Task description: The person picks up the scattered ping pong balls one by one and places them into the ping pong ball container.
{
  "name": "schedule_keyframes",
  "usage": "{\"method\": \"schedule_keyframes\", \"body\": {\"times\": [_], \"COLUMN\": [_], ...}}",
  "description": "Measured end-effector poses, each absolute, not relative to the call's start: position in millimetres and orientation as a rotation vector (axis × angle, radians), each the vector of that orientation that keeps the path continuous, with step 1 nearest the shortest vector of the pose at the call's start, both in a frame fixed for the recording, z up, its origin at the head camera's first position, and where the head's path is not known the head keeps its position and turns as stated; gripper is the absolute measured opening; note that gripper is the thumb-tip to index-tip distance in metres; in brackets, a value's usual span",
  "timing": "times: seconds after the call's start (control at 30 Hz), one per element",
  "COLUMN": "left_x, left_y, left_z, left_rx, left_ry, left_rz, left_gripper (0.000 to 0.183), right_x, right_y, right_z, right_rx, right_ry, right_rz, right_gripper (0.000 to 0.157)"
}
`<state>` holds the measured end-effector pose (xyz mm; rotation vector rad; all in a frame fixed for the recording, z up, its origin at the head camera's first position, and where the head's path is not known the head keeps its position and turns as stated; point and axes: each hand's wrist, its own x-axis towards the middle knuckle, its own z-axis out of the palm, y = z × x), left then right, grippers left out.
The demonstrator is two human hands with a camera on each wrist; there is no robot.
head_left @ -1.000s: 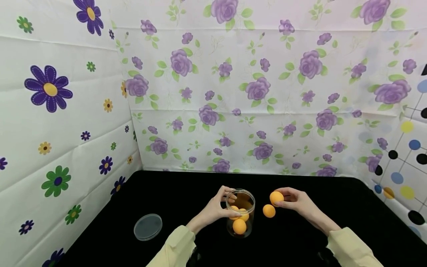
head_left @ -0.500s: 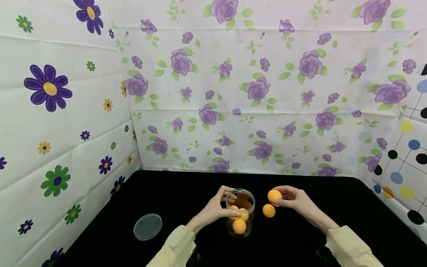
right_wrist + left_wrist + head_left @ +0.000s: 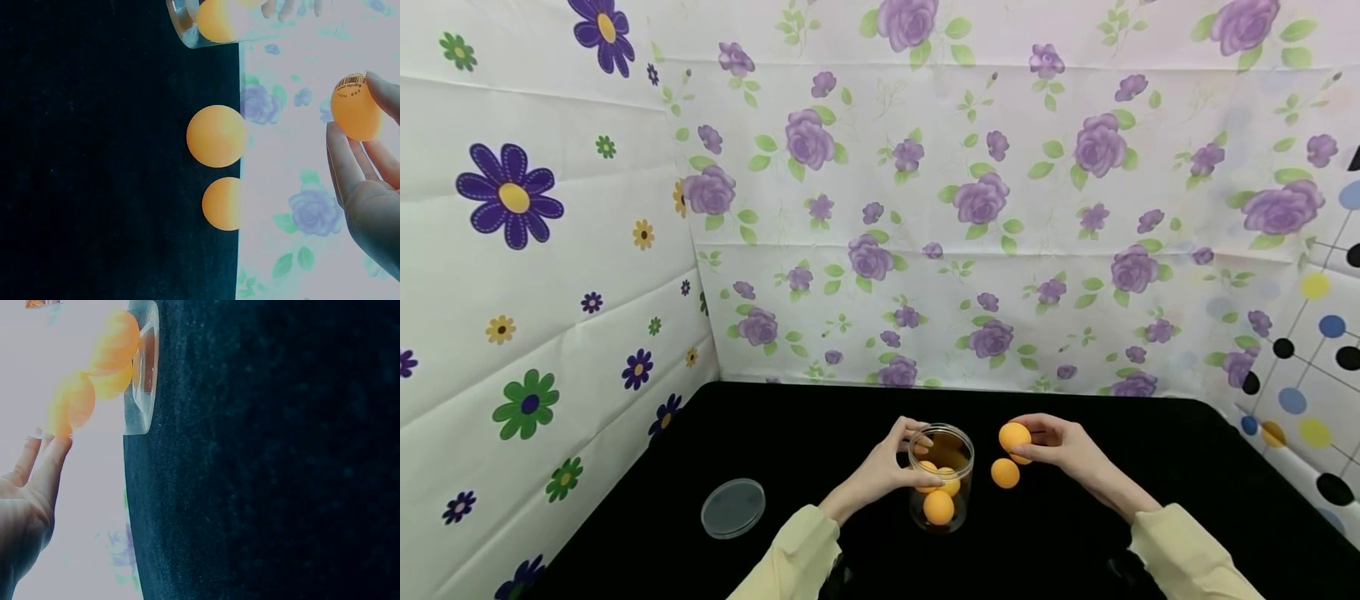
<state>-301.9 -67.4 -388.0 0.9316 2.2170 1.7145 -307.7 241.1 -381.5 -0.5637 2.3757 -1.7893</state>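
Note:
A clear jar (image 3: 959, 503) with several orange ping-pong balls inside stands upright on the black table. My left hand (image 3: 883, 467) grips it just under the open rim, thumb in front and fingers around the far side. To its right, my right hand (image 3: 1063, 447) pinches another ping-pong ball (image 3: 1014, 437) between thumb and fingers, above the table. Printed lettering and a barcode show on this held ball in the right wrist view. Below it a loose ball (image 3: 1005, 473) lies on the cloth, and a second loose ball (image 3: 222, 204) is mostly covered by the right hand in the head view.
A round translucent lid (image 3: 733, 508) lies flat on the black tabletop (image 3: 820, 417), left of the left forearm. Flower-printed curtains (image 3: 925, 208) hang behind the table and along its left side; a dotted one (image 3: 1311, 350) is at the right.
My right hand has shifted slightly up and to the left with the ping-pong ball, nearer the jar. The left hand, the jar and the lid stay where they were.

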Motion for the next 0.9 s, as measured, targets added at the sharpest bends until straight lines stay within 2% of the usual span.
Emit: {"method": "schedule_keyframes", "body": {"times": [0.37,0.7,0.9], "left_x": [-300.6,-320.6,-321.3], "left_y": [-67.9,-65.7,-66.0], "left_z": [-387.7,-414.4,-417.0], "left_rx": [0.930,0.954,0.961], "left_ry": [2.217,2.283,2.273], "left_rz": [1.712,1.698,1.709], "left_gripper": [0.056,0.060,0.059], "right_x": [-305.4,-304.1,-304.3], "right_y": [234.4,229.5,226.5], "right_z": [-376.9,-371.9,-368.5], "right_rx": [-0.582,-0.556,-0.553], "right_ry": [2.423,2.395,2.393], "right_rz": [-1.762,-1.783,-1.783], "right_gripper": [0.050,0.052,0.052]}}
